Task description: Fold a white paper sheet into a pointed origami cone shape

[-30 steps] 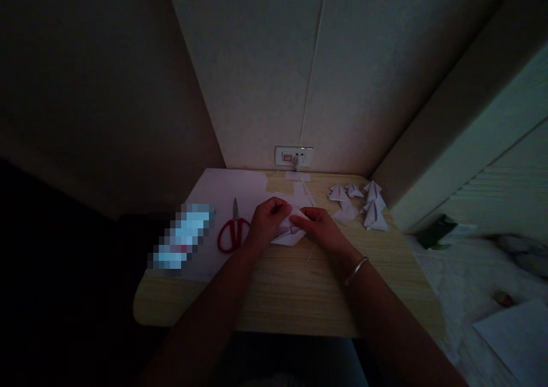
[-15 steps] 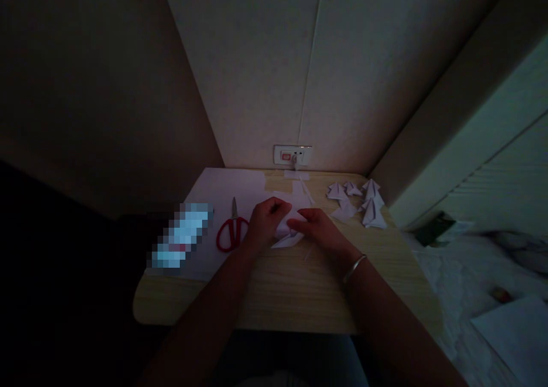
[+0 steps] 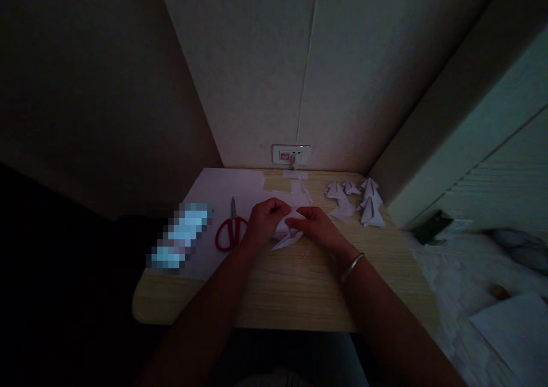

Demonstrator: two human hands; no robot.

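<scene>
Between my two hands is a partly folded piece of white paper (image 3: 287, 236), held just above the wooden table (image 3: 291, 301). My left hand (image 3: 266, 220) pinches its left side, thumb and fingers closed. My right hand (image 3: 315, 225), with a bracelet on the wrist, grips the right side with thumb and fingers. The fingers cover part of the folds. Left of my left hand lies a pair of red-handled scissors (image 3: 232, 230) on white paper sheets (image 3: 205, 198), blades pointing away from me. Several folded paper figures (image 3: 370, 211) stand at the table's back right.
A lit, blurred-out phone (image 3: 182, 236) rests on the sheets at the left. Paper scraps (image 3: 299, 188) lie behind my hands. A wall socket (image 3: 291, 155) with a plug is above the back edge. Right of the table, another white sheet (image 3: 516, 333) lies on a pale quilted surface.
Both hands keep their hold on the paper, with only a very slight shift of the fingers and the paper's lower flap. The whole view has moved a little.
</scene>
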